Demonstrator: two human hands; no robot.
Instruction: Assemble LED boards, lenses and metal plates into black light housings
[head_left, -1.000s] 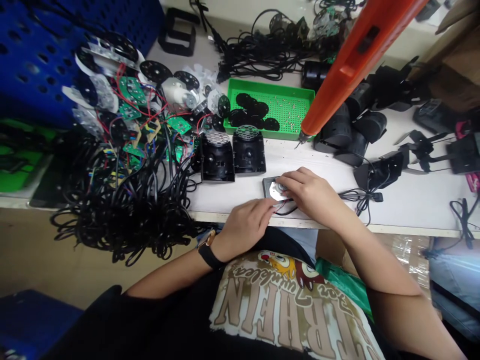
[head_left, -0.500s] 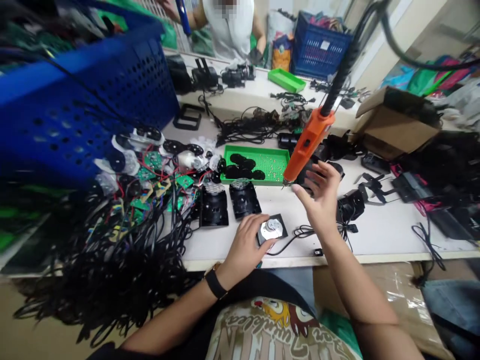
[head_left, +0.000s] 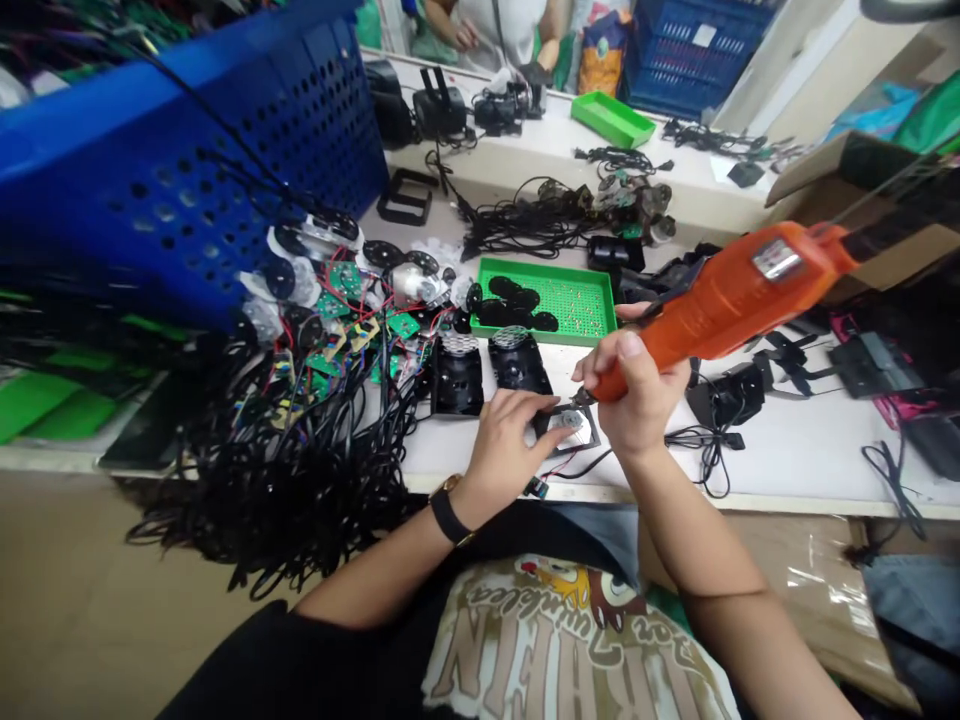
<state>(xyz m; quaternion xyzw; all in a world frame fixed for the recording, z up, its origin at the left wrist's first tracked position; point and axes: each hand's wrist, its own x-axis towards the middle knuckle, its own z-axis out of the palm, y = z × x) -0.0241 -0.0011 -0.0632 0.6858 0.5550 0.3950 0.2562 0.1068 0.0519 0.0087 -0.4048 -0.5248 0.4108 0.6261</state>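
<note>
My right hand point(head_left: 637, 392) is closed around the lower end of an orange electric screwdriver point(head_left: 735, 295) that hangs from a cable. Its tip points down at a small black square part with a silver disc point(head_left: 570, 428) near the table's front edge. My left hand point(head_left: 508, 448) rests on the left side of that part, fingers curled and pressing it to the white table point(head_left: 787, 450). A black wire point(head_left: 592, 465) runs from the part toward the front edge.
Two black housings point(head_left: 487, 372) stand just behind the part. A green tray point(head_left: 555, 297) with black discs and screws lies farther back. Green circuit boards and tangled black cables point(head_left: 300, 440) fill the left. A blue basket point(head_left: 172, 190) stands left. More black housings point(head_left: 735, 390) lie right. Another person works at the far bench.
My right hand has taken hold of the hanging orange screwdriver and pulled it down, tilting it over the part. My left hand stays on the part. The view has shifted slightly.
</note>
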